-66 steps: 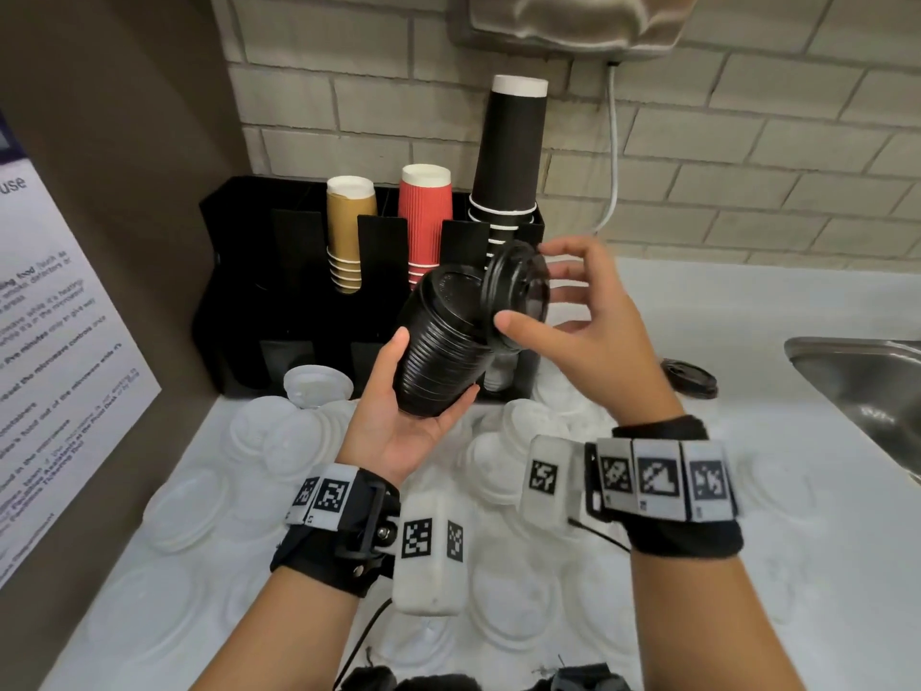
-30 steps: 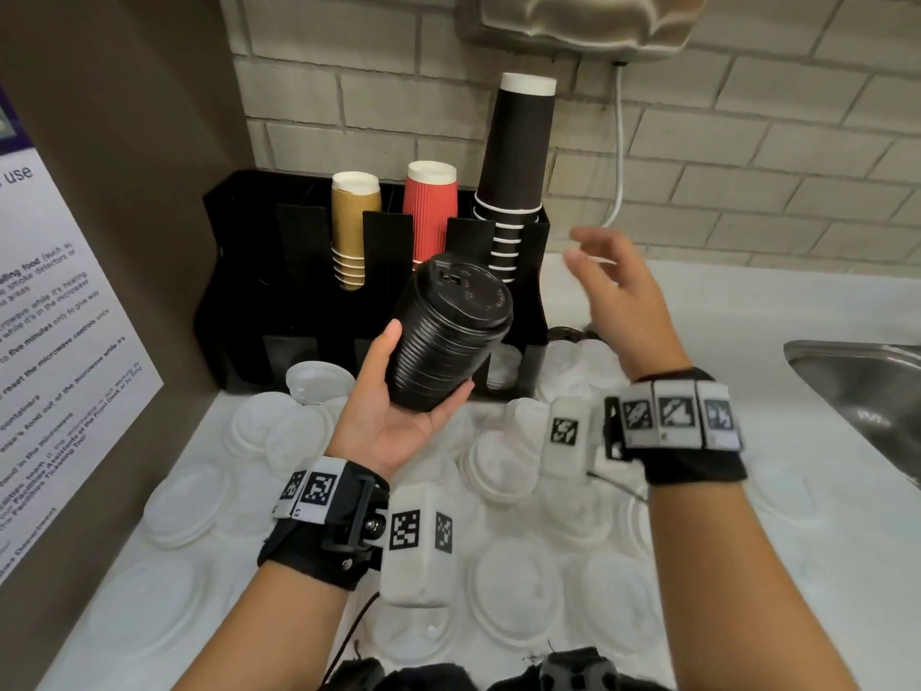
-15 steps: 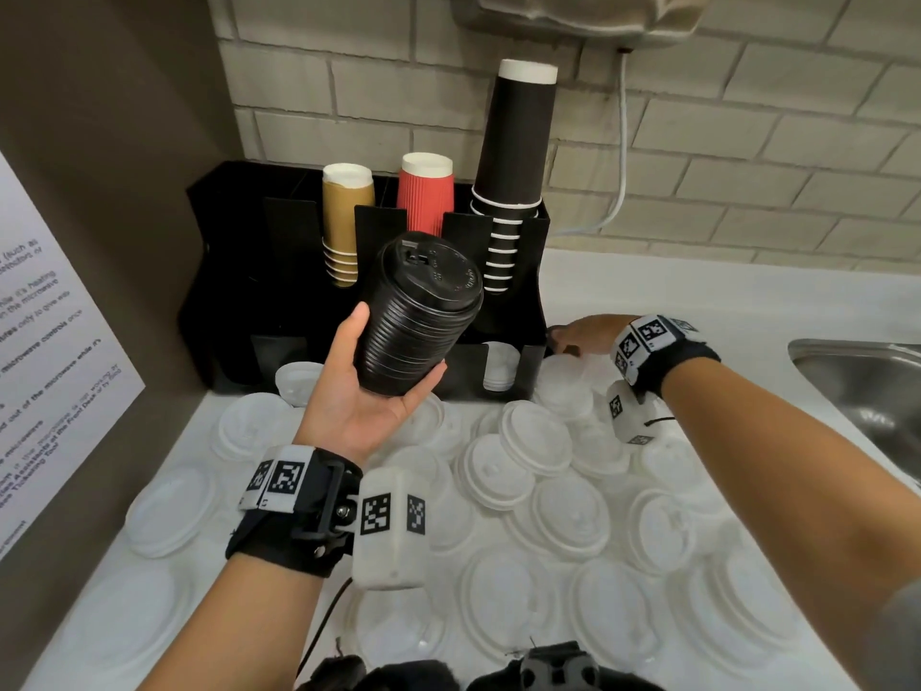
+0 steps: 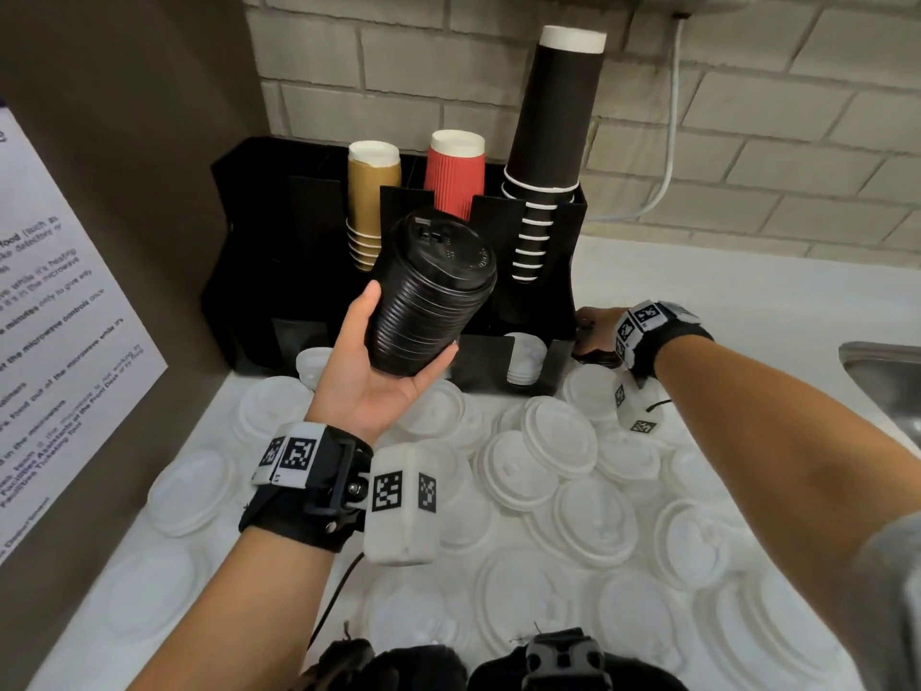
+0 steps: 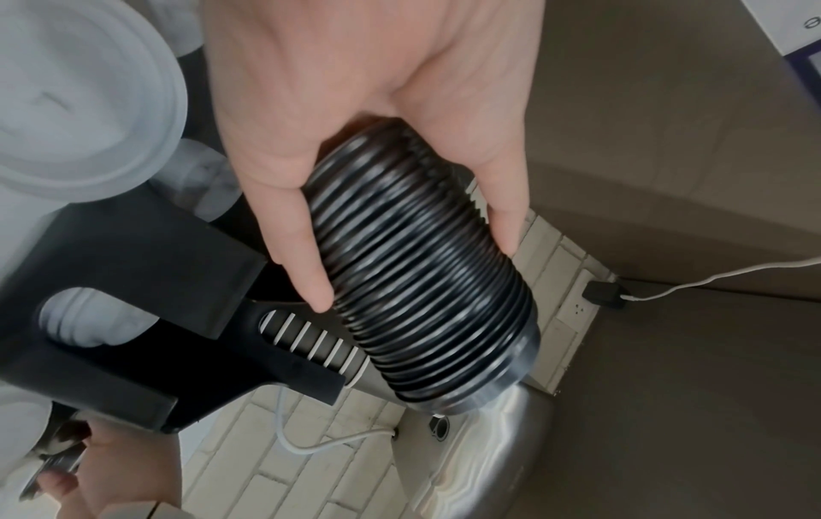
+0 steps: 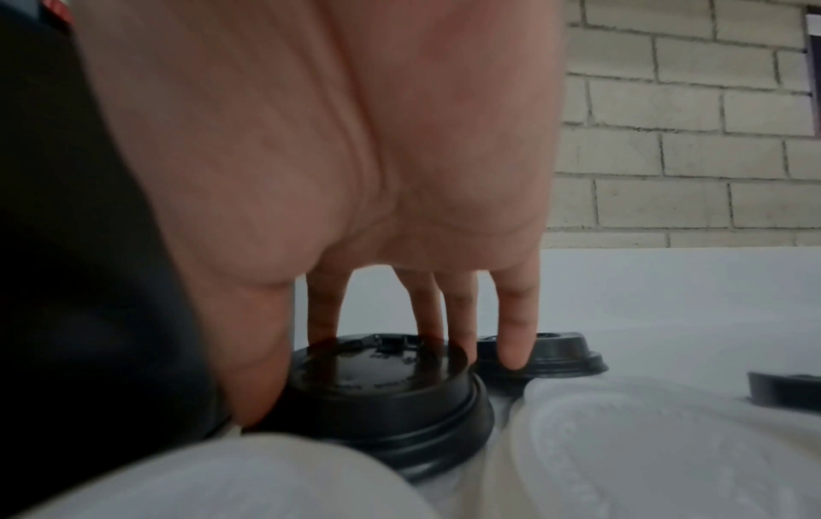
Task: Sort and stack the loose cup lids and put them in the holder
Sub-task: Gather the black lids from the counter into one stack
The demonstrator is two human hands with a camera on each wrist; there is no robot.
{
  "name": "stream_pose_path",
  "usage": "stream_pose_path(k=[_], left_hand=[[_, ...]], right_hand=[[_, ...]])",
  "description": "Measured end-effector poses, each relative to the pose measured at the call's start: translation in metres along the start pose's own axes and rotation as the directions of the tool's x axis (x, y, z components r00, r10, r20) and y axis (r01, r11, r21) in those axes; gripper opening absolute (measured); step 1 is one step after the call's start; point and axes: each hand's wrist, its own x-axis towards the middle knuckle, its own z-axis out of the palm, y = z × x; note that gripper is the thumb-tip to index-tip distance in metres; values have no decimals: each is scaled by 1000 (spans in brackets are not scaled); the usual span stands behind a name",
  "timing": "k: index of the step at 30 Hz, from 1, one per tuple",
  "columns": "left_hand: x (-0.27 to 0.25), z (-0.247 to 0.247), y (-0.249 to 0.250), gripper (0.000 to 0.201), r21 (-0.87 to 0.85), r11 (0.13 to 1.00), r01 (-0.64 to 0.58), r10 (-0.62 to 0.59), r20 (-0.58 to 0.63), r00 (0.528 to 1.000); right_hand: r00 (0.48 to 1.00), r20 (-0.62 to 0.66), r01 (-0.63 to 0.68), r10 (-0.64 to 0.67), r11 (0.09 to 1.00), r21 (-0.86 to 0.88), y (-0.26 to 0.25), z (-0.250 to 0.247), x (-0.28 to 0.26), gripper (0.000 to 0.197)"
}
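My left hand (image 4: 409,324) holds up a tall stack of black lids (image 4: 433,296) in front of the black holder (image 4: 259,231), thumb on one side and fingers under the other; the left wrist view shows the stack of black lids (image 5: 426,281) tilted in the palm. My right hand (image 4: 593,336) is down on the counter just right of the holder. In the right wrist view, that hand (image 6: 351,379) pinches a single black lid (image 6: 400,403) lying flat, thumb at its near rim and fingers on its far side.
Several white lids (image 4: 548,456) cover the counter. Two more black lids (image 6: 555,354) (image 6: 786,389) lie beyond. The holder carries gold cups (image 4: 374,192), red cups (image 4: 456,177), tall black cups (image 4: 553,127), and white lids in a low slot (image 4: 523,361). A sink (image 4: 882,371) sits right, a poster (image 4: 60,316) left.
My right hand left the top of the stack, swung right and dropped to the counter beside the holder onto a loose black lid. The left hand kept the stack, lifting it slightly.
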Motion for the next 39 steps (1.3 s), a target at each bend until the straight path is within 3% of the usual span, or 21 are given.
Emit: stream_pose_path(k=[3, 5, 10, 12, 14, 16, 19, 21, 25, 28, 34, 39], left_hand=[[0, -1, -1, 42, 13, 1000, 3, -4, 8, 1000], [0, -1, -2, 44, 14, 1000, 8, -8, 13, 1000], [-1, 3, -8, 44, -3, 1000, 23, -23, 22, 999], [-3, 4, -14, 44, -6, 999, 36, -36, 15, 999], [-5, 3, -19, 51, -9, 999, 49, -49, 9, 999], [-7, 3, -23, 59, -15, 998, 61, -61, -8, 998], [-12, 5, -27, 51, -24, 997, 69, -70, -17, 997], [-15, 7, -29, 49, -28, 998, 63, -64, -25, 998], [-16, 10, -31, 61, 5, 998, 58, -57, -28, 998], [-15, 11, -31, 63, 13, 998, 57, -56, -26, 998], [-12, 6, -31, 60, 41, 997, 69, -68, -11, 998], [-11, 4, -34, 62, 74, 993, 90, -90, -4, 996]], right_hand=[[999, -9, -41, 42, 996, 76, 2, -5, -3, 58], [993, -82, -71, 90, 976, 205, 7, -20, -10, 56], [948, -237, -27, 210, 800, 599, 18, -61, -63, 52], [935, -303, 103, 186, 674, 732, 11, -66, -96, 47], [888, -439, 324, 137, 490, 809, -5, -64, -133, 45], [812, -578, 526, 83, 327, 785, -27, -56, -169, 45], [712, -702, 689, 25, 173, 704, -60, -37, -201, 46], [663, -748, 736, 11, 169, 655, -79, -24, -210, 49], [580, -814, 778, 30, 278, 564, -103, -11, -212, 49], [545, -837, 788, 48, 311, 531, -109, -13, -210, 47], [534, -844, 787, 40, 341, 514, -109, -18, -210, 39], [576, -817, 760, 16, 357, 543, -108, -21, -211, 34]])
